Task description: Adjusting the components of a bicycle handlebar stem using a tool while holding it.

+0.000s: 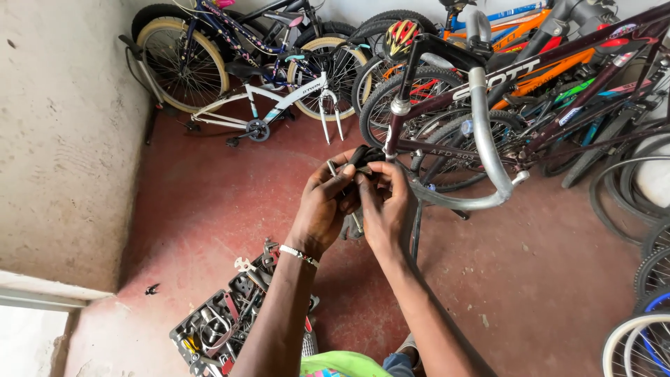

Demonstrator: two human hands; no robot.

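Note:
My left hand (326,204) and my right hand (386,202) meet in the middle of the head view, both closed around a small black folding multi-tool (361,159). A thin metal key of the tool sticks out by my left fingers. The hands are just left of the head tube of a dark maroon bicycle frame (520,70), which hangs on a grey metal stand arm (484,139). A beaded bracelet sits on my left wrist.
An open tool case (223,322) with several wrenches lies on the red floor below my left arm. A white bicycle frame (276,105) and several parked bicycles line the back wall. Loose tyres and wheels (645,279) crowd the right side. A rough plaster wall (63,139) stands at left.

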